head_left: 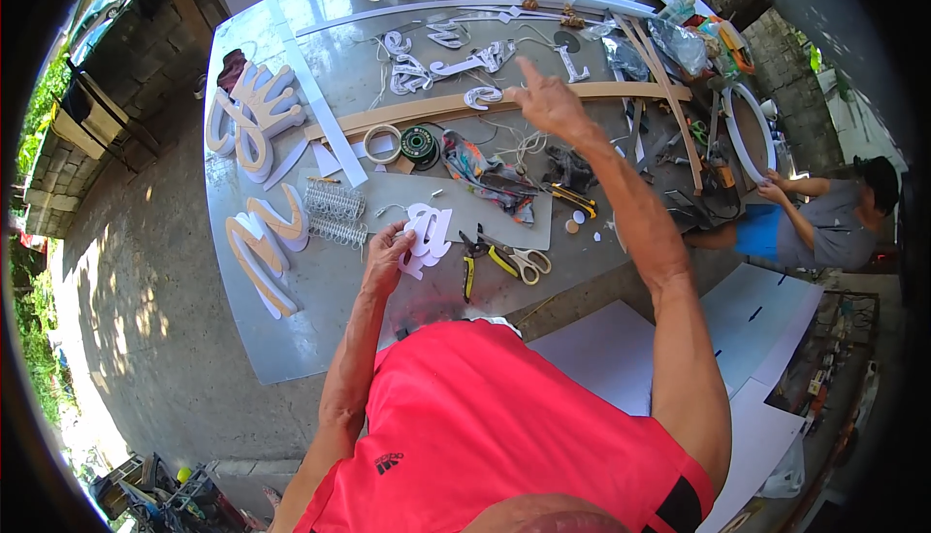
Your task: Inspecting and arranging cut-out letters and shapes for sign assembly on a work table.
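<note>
My left hand [390,250] pinches a few flat white cut-out letters [427,232] over the near edge of the table. My right hand [551,104] reaches to the far side, index finger stretched out and holding nothing that I can see. Just beyond and left of it lie several small channel letters [470,63] with thin wires. One small curved letter [483,97] sits close to its fingertips. Near my left hand are a bundle of looped strips [336,211], yellow-black pliers [469,266], a second yellow-handled cutter [499,252] and scissors [531,263].
Large wood-faced letters [267,247] and a hand-like shape [257,116] stand at the left. Long brown strips [436,106] cross the metal table [320,334]. A tape roll [381,143], green spool [419,147] and knife [572,200] lie mid-table. At right a person [839,213] holds a white ring [749,130].
</note>
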A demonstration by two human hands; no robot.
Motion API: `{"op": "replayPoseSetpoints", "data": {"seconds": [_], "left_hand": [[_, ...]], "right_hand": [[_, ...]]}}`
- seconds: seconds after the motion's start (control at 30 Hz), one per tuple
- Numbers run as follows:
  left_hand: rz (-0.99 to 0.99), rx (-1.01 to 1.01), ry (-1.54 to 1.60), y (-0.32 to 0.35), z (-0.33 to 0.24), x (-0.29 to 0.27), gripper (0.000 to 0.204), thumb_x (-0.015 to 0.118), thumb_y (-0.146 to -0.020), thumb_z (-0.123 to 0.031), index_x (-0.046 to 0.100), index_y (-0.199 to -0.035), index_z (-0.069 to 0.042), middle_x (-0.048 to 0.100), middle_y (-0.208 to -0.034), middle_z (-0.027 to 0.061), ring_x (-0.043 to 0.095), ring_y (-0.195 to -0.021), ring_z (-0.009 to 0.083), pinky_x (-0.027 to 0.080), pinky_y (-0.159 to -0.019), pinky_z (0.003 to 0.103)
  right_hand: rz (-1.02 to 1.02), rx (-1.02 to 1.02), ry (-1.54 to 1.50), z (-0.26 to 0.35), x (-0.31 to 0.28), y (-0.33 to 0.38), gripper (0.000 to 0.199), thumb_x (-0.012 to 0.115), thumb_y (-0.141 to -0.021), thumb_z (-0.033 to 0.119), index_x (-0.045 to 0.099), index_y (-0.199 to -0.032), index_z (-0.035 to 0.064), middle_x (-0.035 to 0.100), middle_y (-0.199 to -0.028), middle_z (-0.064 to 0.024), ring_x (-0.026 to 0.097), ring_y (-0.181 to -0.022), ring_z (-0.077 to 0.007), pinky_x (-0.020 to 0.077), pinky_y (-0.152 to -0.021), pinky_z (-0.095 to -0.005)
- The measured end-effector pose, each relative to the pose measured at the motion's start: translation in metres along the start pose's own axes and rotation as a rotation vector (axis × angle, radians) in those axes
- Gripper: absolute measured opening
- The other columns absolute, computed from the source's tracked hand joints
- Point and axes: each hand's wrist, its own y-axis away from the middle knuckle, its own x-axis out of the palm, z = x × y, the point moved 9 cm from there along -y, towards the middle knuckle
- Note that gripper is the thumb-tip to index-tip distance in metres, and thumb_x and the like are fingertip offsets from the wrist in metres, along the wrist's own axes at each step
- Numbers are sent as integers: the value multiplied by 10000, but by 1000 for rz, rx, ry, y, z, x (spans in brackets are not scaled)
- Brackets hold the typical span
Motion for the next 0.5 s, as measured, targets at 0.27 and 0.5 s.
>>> {"op": "replayPoseSetpoints", "data": {"seconds": [0.27, 0.5], "left_hand": [[-108, 48, -15, -26, 2, 22, 337, 676, -956, -168, 620, -1213, 42, 646, -850, -14, 543, -688, 54, 407, -596, 217], [-171, 116, -57, -25, -54, 40, 365, 703, -941, -192, 619, -1222, 24, 660, -872, -3, 549, -715, 51, 419, -627, 218]], "right_hand": [[26, 218, 347, -133, -109, -161, 599, 432, -879, 107, 356, -1473, 92, 709, -965, -238, 676, -540, -288, 549, -613, -465], [67, 247, 265, -221, -104, -230, 733, 512, -931, 200, 190, -1589, 233, 662, -806, -111, 608, -486, -194, 457, -392, -344]]}}
